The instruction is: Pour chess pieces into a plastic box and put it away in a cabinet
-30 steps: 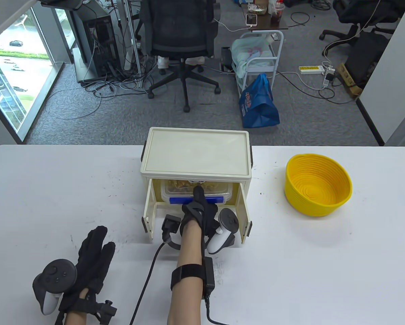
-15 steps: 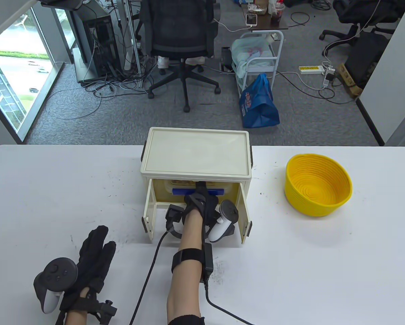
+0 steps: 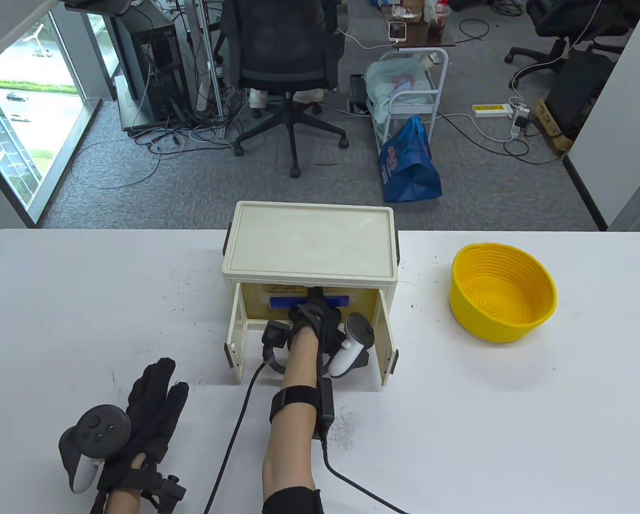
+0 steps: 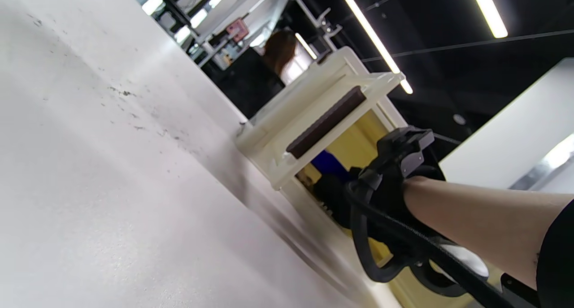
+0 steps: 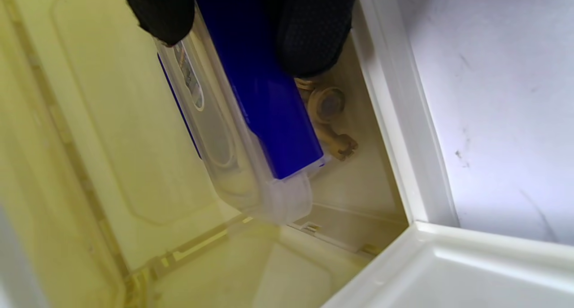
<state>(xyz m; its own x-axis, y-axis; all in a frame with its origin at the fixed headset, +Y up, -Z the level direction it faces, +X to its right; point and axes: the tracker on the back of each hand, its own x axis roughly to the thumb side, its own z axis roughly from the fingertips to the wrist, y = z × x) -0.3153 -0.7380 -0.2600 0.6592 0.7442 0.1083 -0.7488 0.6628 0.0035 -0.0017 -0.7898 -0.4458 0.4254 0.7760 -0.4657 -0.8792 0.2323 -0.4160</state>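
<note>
Right hand (image 3: 314, 321) grips the box (image 5: 251, 133) at its blue latch, inside the cabinet (image 3: 309, 241). Left hand (image 3: 151, 401) lies flat, fingers spread, on the desk (image 3: 84, 300).

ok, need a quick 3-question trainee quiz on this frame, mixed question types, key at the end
1. True or false: the yellow basket holds the chess pieces.
2. Which hand touches the plastic box? A) left hand B) right hand C) both
3. Fill in: the cabinet doors stand ____.

Key:
1. False. The basket looks empty; the pieces show through the clear box wall in the right wrist view.
2. B. The right hand's fingers lie on the box's blue latch, inside the cabinet. The left hand rests flat on the table.
3. Open.
</note>
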